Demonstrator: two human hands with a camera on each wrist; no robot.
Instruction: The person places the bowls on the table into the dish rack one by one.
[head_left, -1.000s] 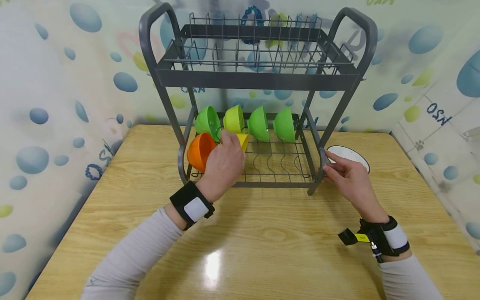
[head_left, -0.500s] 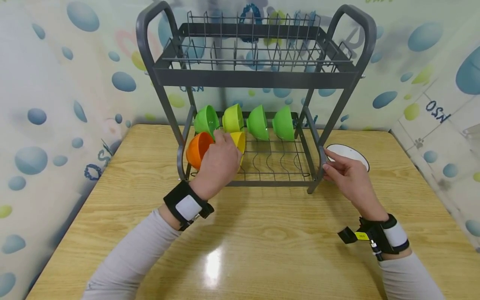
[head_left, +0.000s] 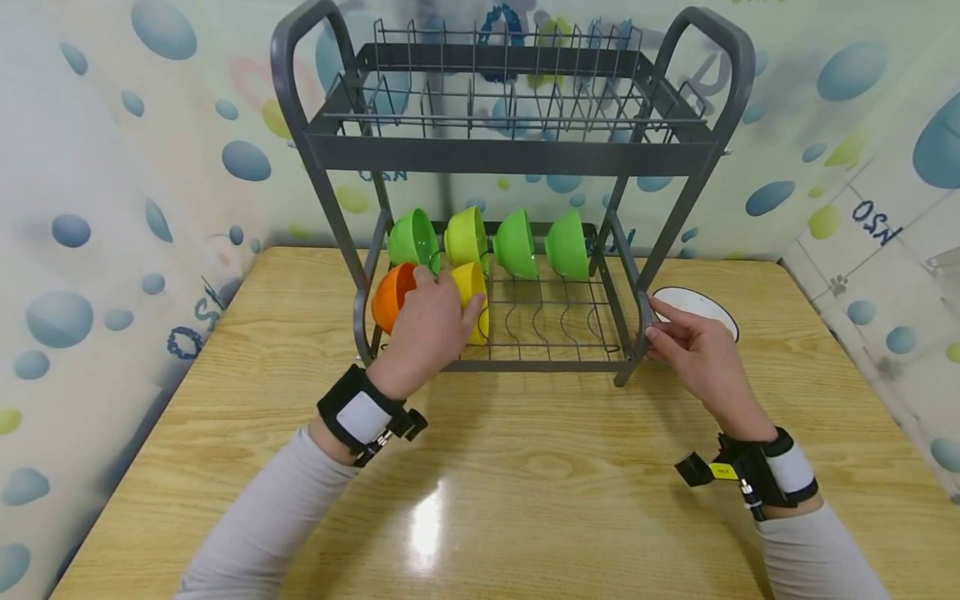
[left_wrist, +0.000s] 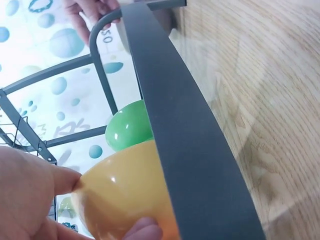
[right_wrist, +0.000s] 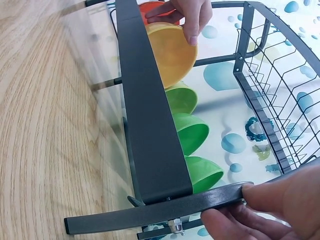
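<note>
My left hand (head_left: 427, 329) pinches a yellow bowl (head_left: 474, 304) on the lower tier of a dark grey dish rack (head_left: 517, 157). The bowl stands on edge, its mouth facing right. In the right wrist view, the thumb is at the yellow bowl's rim while the fingers reach between it and an orange bowl (right_wrist: 150, 7). That orange bowl (head_left: 388, 300) sits just left of the hand, partly covered by it. My right hand (head_left: 701, 358) holds the rack's right side frame between thumb and fingers, as the right wrist view shows (right_wrist: 280, 205).
Behind, a row has a green bowl (head_left: 411, 239), a yellow-green bowl (head_left: 465, 237) and two more green bowls (head_left: 515, 243). A white dish with a dark rim (head_left: 693, 307) lies right of the rack on the wooden table (head_left: 562, 483). A patterned wall (head_left: 135, 208) stands behind.
My left hand has shifted slightly left and down with the yellow bowl, which has turned more upright on its edge. The thumb now shows at its rim. My right hand keeps its place.
</note>
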